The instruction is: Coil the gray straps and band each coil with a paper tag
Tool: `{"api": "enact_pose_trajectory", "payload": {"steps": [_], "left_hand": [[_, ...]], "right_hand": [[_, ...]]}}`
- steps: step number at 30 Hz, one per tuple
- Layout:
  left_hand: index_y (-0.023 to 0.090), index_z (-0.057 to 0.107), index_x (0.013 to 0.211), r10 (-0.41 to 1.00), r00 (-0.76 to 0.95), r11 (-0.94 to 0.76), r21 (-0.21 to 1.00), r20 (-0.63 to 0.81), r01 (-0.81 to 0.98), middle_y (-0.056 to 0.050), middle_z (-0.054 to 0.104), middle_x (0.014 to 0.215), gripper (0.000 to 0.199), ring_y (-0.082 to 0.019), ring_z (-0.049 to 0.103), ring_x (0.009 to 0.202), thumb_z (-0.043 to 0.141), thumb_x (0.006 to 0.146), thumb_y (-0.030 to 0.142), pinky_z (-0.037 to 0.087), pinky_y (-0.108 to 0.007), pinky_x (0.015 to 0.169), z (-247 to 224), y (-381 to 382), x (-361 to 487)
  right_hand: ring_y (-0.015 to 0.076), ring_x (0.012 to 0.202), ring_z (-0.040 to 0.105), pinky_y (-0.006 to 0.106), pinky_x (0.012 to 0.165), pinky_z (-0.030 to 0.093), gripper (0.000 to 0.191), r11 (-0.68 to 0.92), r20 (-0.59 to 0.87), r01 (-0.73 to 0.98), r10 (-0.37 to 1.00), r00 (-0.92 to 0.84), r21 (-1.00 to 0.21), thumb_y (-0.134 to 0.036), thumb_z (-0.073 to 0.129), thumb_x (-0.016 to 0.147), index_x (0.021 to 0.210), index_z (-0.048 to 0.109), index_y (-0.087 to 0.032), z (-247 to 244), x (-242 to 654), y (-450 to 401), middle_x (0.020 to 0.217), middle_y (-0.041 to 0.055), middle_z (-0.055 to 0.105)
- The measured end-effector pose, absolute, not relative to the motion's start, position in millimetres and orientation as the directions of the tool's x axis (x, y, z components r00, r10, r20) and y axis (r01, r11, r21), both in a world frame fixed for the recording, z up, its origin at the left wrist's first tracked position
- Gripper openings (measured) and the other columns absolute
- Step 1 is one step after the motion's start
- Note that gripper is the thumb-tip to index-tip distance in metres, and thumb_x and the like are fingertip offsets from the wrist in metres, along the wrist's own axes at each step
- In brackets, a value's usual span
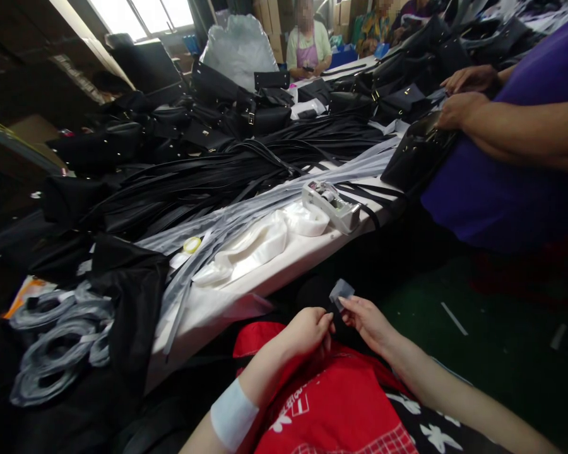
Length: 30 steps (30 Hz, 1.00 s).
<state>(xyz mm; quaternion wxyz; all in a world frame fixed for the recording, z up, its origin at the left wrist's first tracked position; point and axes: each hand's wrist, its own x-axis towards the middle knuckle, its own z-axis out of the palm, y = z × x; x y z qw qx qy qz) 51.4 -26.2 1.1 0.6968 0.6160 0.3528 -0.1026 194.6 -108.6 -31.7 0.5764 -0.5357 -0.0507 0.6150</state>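
Note:
My right hand [365,320] pinches a small pale grey, see-through piece [343,291], which looks like thin plastic film, between thumb and fingers. Close beside it, my left hand [310,329] is closed with the fingers curled in. Whatever it holds, if anything, is lost against the dark background. Both hands are above my lap, over a red apron [326,403], just off the table's near edge. On the white table [284,271] beyond them lie a crumpled length of white band [255,246] and a grey tape dispenser [331,205].
Black straps [208,170] and black bags [274,120] pile across the table. Coiled, plastic-wrapped straps [61,340] lie at the left, and a yellow tape roll [192,244] nearer the middle. At right, a person in purple [502,189] handles a black bag [419,151].

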Motion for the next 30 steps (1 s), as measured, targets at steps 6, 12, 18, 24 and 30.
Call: {"api": "enact_pose_trajectory", "payload": {"steps": [6,12,18,24,30], "left_hand": [[0.018,0.060,0.082,0.319,0.803,-0.245,0.775,-0.503,0.582,-0.007,0.069,0.077,0.038,-0.020,0.063,0.069,0.043,0.091,0.050,0.047,-0.028,0.064,8,-17,25],[0.019,0.062,0.077,0.167,0.829,-0.158,0.815,-0.534,0.557,-0.003,0.066,0.064,0.055,-0.015,0.061,0.061,0.028,0.096,0.058,0.050,-0.026,0.068,9,-10,3],[0.017,0.056,0.076,0.216,0.802,0.012,0.823,-0.557,0.568,0.000,0.056,0.054,0.052,-0.013,0.056,0.048,0.031,0.095,0.058,0.046,-0.023,0.050,11,-15,41],[0.017,0.055,0.083,-0.028,0.867,0.187,0.850,-0.498,0.493,0.004,0.050,0.049,0.054,-0.010,0.046,0.039,0.038,0.091,0.068,0.041,-0.021,0.043,27,-14,37],[0.016,0.054,0.086,-0.096,0.910,0.403,0.820,-0.403,0.405,0.004,0.051,0.049,0.052,-0.008,0.044,0.038,0.041,0.091,0.066,0.036,-0.018,0.041,48,-19,32]], "right_hand": [[0.0074,0.049,0.055,0.015,0.046,0.046,0.019,-0.200,-0.585,-0.670,0.695,0.417,-0.715,-0.025,0.083,0.066,0.068,0.067,-0.016,-40,262,-114,0.059,-0.0021,0.063],[0.0093,0.050,0.059,0.015,0.042,0.047,0.013,0.015,-0.611,-0.679,0.422,0.670,-0.734,-0.009,0.064,0.073,0.078,0.069,-0.021,-64,356,-105,0.064,-0.0021,0.068],[0.0084,0.048,0.056,0.015,0.043,0.047,0.005,-0.083,-0.627,-0.712,0.552,0.550,-0.698,-0.013,0.070,0.074,0.072,0.067,-0.016,-54,283,-99,0.058,-0.0005,0.063],[0.0088,0.050,0.058,0.016,0.044,0.046,0.007,-0.111,-0.617,-0.698,0.578,0.534,-0.708,-0.016,0.074,0.077,0.077,0.067,-0.015,-49,262,-98,0.064,0.0003,0.067],[0.0127,0.057,0.067,0.020,0.050,0.054,0.018,-0.163,-0.706,-0.753,0.514,0.487,-0.638,-0.015,0.051,0.094,0.085,0.066,-0.015,-49,279,-96,0.074,0.0067,0.075]]}}
